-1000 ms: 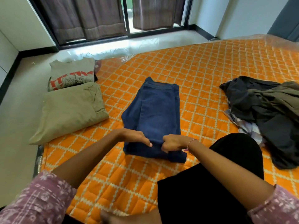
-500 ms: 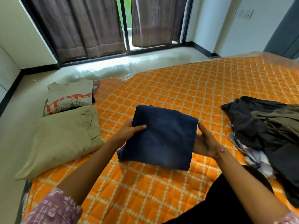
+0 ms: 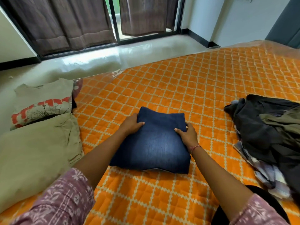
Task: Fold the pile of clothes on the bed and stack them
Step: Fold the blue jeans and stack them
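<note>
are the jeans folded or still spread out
Folded: the dark blue denim jeans form a compact thick bundle on the orange quilted bed, gripped by left hand and right hand.

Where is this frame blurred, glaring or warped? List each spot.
Head view: motion blur smears the unfolded pile at the right edge and the patterned sleeves; window light glares off the glossy floor; wide-angle distortion bows the mattress grid; the folded jeans stay fairly sharp.
</note>
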`<state>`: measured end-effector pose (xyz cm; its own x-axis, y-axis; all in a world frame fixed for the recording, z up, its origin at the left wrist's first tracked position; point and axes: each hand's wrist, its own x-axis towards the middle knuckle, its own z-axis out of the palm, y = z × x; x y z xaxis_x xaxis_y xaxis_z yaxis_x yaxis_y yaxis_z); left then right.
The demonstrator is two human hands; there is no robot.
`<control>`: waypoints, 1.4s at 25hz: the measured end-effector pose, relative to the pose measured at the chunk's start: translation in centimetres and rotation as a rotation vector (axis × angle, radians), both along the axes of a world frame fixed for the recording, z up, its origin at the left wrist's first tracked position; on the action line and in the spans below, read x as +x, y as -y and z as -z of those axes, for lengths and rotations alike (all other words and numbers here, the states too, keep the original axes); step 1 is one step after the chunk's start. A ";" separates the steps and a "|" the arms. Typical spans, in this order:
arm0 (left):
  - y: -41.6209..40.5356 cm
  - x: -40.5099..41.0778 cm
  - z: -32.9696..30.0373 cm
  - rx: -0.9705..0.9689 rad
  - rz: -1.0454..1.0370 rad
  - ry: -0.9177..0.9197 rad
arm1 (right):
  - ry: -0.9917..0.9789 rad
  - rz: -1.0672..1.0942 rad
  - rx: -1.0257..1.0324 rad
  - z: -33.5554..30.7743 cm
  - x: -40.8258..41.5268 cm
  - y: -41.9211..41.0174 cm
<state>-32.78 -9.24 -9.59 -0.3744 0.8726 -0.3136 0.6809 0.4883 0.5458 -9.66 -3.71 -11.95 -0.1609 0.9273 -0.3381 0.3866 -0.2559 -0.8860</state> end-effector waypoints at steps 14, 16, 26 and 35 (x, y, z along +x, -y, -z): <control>1.3 -0.6 1.6 -0.219 -0.290 0.392 | 0.119 -0.014 -0.272 1.2 1.4 1.4; 2.8 -0.3 1.2 -0.185 -0.223 0.493 | -0.021 -0.001 -0.313 1.3 1.3 2.4; 13.5 -2.5 -2.2 0.312 -0.510 0.344 | -0.286 -0.183 -0.134 -5.7 -3.6 8.1; 28.9 -17.0 -9.1 0.538 -0.829 0.021 | -0.436 -0.553 -0.096 -10.6 -23.3 16.0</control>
